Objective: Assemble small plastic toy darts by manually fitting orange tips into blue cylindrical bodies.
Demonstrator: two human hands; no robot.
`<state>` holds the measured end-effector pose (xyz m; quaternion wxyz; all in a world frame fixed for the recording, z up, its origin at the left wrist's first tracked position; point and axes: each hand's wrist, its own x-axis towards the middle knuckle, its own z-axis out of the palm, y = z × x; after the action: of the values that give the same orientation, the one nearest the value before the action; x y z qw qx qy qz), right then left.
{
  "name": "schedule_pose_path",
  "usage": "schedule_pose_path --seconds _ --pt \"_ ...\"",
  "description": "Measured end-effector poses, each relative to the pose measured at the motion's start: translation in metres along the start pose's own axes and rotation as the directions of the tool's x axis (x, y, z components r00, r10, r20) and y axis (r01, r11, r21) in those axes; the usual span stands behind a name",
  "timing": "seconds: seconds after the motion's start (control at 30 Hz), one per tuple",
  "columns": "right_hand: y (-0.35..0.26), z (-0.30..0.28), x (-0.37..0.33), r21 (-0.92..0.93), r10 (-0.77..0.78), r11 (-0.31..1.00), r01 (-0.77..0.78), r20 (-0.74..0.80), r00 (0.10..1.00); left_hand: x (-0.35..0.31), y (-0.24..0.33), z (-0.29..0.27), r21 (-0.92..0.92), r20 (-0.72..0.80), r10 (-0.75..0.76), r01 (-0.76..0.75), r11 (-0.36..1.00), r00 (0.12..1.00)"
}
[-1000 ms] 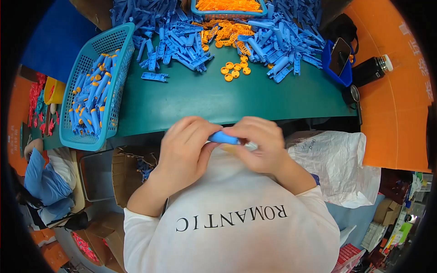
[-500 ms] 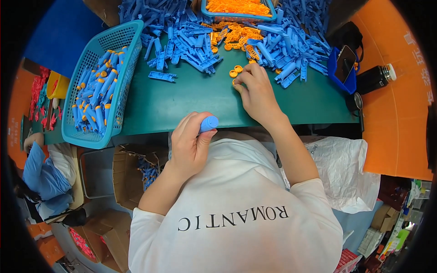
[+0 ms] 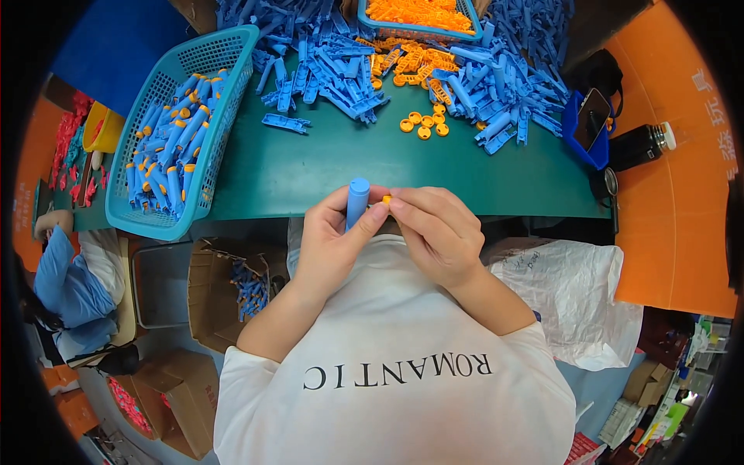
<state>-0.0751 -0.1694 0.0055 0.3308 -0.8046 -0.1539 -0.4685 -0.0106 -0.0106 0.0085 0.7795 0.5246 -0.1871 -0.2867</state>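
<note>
A blue plastic tube [image 3: 357, 201] stands upright in my left hand [image 3: 329, 236], its fingers wrapped round it. Close beside it, my right hand [image 3: 440, 232] pinches a small orange cap [image 3: 387, 200] between thumb and fingertips. Both hands meet in front of my shirt, at the near edge of the green table [image 3: 310, 174]. Beyond them lie several loose orange caps [image 3: 424, 132]. Piles of blue half-shells [image 3: 341, 74] and orange ladder-like pieces [image 3: 422, 62] cover the far part of the table.
On the left a teal basket [image 3: 225, 139] holds blue tubes with orange ends [image 3: 174, 155]. Another basket [image 3: 418, 32] of orange pieces stands at the back. A blue tray [image 3: 577, 136] with a phone and a black bottle [image 3: 639, 139] are at right. A co-worker's blue sleeve [image 3: 66, 267] shows at left.
My right hand has come back from the loose caps to my left hand, bringing an orange cap. In my left hand the tube has turned from tilted to upright.
</note>
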Motion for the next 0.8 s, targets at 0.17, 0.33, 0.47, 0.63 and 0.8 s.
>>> schedule_pose_path --seconds 0.17,0.33,0.47,0.63,0.8 --pt "-0.004 -0.003 -0.001 0.058 0.001 0.998 0.000 -0.004 1.000 -0.007 0.001 0.007 -0.125 -0.035 -0.006 0.002 0.992 0.999" --pt "-0.001 -0.015 0.000 0.109 0.008 0.994 -0.016 0.071 0.997 -0.010 -0.002 0.002 -0.118 0.085 0.023 -0.013 0.993 0.996" --pt "-0.007 -0.024 0.008 0.177 0.204 0.960 -0.218 0.091 0.975 -0.009 0.001 0.002 -0.121 0.095 0.051 -0.039 0.992 0.994" --pt "-0.009 -0.039 0.019 0.241 0.290 0.900 -0.362 0.288 0.913 -0.005 0.013 -0.001 -0.138 0.251 0.007 0.029 0.990 0.968" --pt "-0.014 -0.046 0.022 0.380 0.342 0.781 -0.496 0.404 0.848 -0.007 0.019 0.001 -0.020 0.290 -0.040 0.048 0.999 0.956"
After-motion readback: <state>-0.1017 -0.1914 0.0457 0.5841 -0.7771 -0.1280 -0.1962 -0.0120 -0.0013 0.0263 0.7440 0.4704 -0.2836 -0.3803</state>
